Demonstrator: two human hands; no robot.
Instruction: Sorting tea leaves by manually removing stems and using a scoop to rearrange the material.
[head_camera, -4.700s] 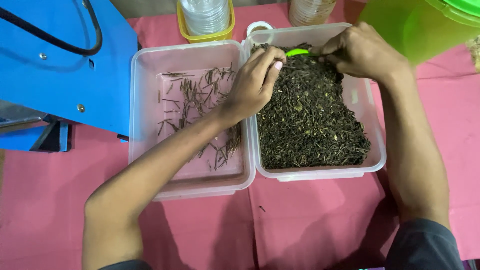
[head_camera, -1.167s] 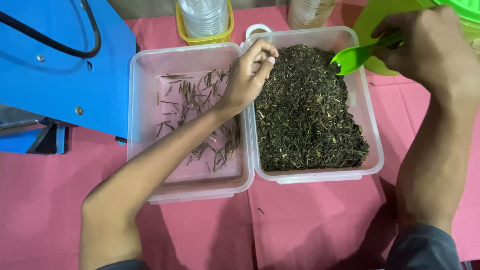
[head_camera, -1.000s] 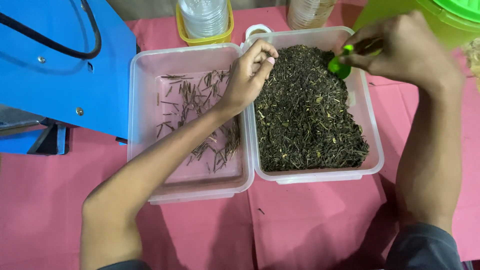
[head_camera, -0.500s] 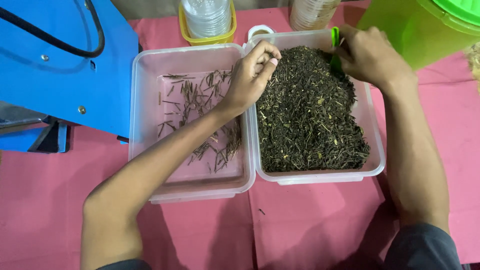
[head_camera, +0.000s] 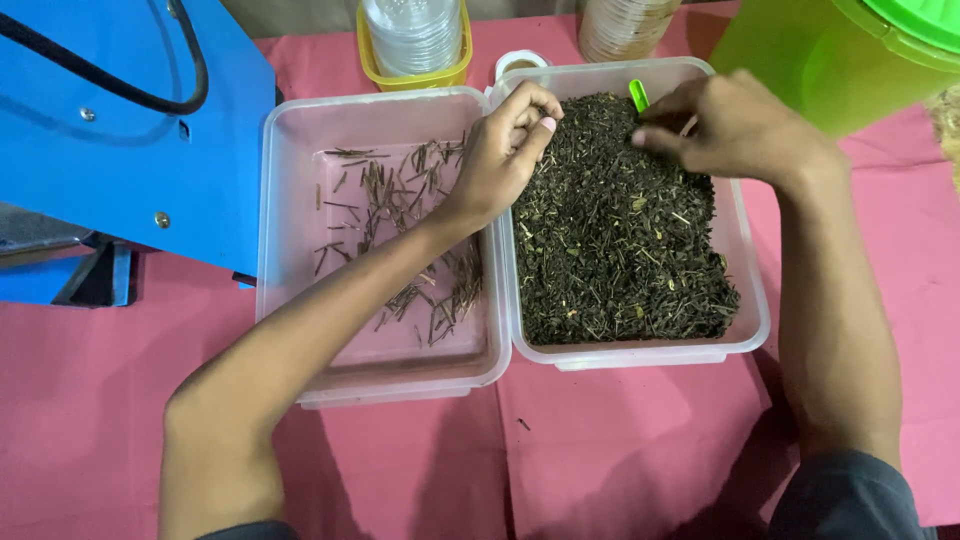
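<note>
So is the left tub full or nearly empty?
Nearly empty: the left tub holds only scattered brown stems, with its bare bottom showing between them.

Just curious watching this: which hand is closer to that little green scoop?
Right. The right hand grips the green scoop; the left hand rests apart, at the tubs' shared edge.

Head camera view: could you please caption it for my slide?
Right hand dips a green plastic spoon into a clear plastic tub of dark dried leaves.

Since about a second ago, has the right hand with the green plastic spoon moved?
Yes. The right hand came down-left from the green bucket over the clear right tub's dark leaves.
</note>
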